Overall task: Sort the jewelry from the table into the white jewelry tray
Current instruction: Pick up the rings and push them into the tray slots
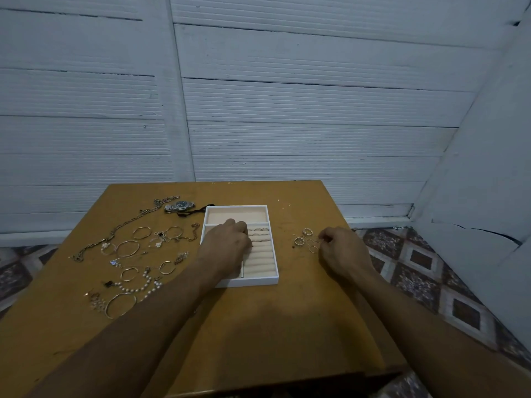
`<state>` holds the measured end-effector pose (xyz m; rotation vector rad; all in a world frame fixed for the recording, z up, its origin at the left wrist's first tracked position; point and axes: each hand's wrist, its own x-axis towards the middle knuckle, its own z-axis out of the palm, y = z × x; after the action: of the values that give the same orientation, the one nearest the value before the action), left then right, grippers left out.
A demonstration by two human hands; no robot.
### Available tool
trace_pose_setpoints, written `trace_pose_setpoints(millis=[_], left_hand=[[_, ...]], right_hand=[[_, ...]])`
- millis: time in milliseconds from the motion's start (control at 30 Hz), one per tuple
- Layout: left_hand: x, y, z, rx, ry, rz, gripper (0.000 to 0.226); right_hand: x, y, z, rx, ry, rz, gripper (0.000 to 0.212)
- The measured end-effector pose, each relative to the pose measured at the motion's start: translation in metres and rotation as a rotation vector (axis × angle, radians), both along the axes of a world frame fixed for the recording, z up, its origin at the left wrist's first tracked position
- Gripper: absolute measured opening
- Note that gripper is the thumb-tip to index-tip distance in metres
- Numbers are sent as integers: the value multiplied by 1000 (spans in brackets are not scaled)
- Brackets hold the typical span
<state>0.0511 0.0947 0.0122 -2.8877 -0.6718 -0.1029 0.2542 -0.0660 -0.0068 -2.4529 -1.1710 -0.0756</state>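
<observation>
Only a few slotted rings [258, 230] are sitting in the tray [253, 281] by the left hand [227, 244], the right hand [342, 249] is curling over loose rings [305, 240], neither hold showing, and most jewelry [128, 248] is waiting farther left.

This looks like a plain room in a home, with one corner serving as a simple work spot. The walls are white-painted ribbed panels [287, 110] with dark seams, and the right-hand wall [488, 168] shows a long crack low down. The floor is laid in brown and grey patterned tiles [416, 271]. Close to the back wall stands a worn ochre wooden tabletop [273, 326], scuffed and flecked with pale specks, strewn with loose jewelry [161, 237].
</observation>
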Motion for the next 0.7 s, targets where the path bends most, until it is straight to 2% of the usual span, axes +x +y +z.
trace_pose_setpoints(millis=[300,467,600,700], left_hand=[[1,1,-2,0,-30,-8,34],[7,6,8,-107,-204,37,42],[22,8,16,-172,-356,62,34],[41,-6,16,-195,-402,20,27]], right_hand=[[1,1,-1,-32,17,-26,25],[6,-4,0,-37,44,-31,25],[9,-6,-3,-21,71,-28,22],[10,-6,-6,-17,92,-28,20]])
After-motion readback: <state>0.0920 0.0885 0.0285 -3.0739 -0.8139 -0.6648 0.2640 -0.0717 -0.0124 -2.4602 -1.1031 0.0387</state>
